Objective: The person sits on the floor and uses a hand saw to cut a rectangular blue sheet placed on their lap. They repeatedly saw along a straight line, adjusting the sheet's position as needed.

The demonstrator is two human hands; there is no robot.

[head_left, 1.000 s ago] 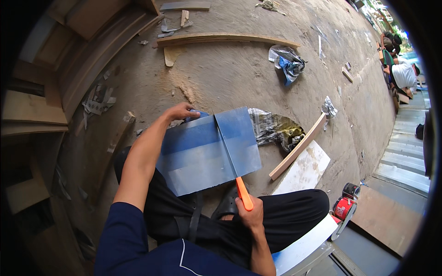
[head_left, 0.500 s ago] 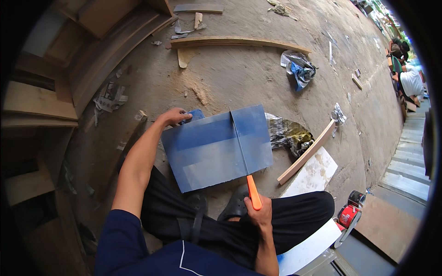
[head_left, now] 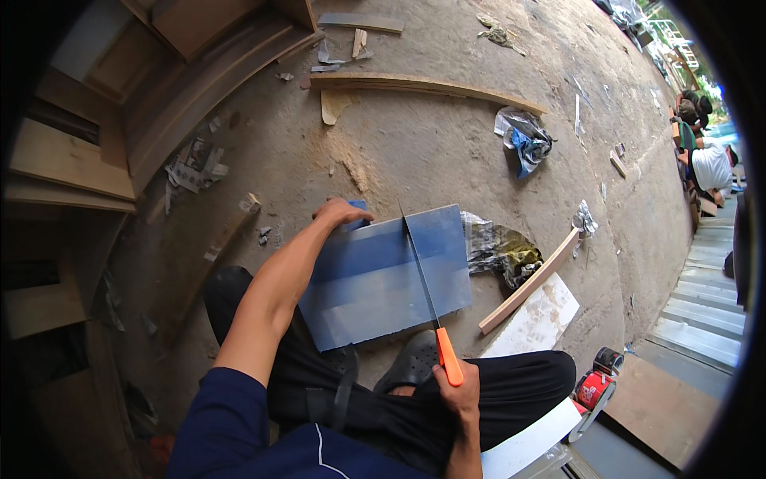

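Right hand: grip closed around the orange handle of a saw, whose blade lies across a blue panel. Left hand: fingers pressed flat on the panel's far left corner, holding nothing. The panel rests on the dirt floor before the person's crossed legs. Just beside it lie a crumpled bag and a wooden strip; a red can stands near the right knee, its contents not visible.

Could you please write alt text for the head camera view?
A seated person draws an orange-handled saw across a blue sheet on a dusty floor, right hand on the handle, left hand steadying the sheet's far edge.
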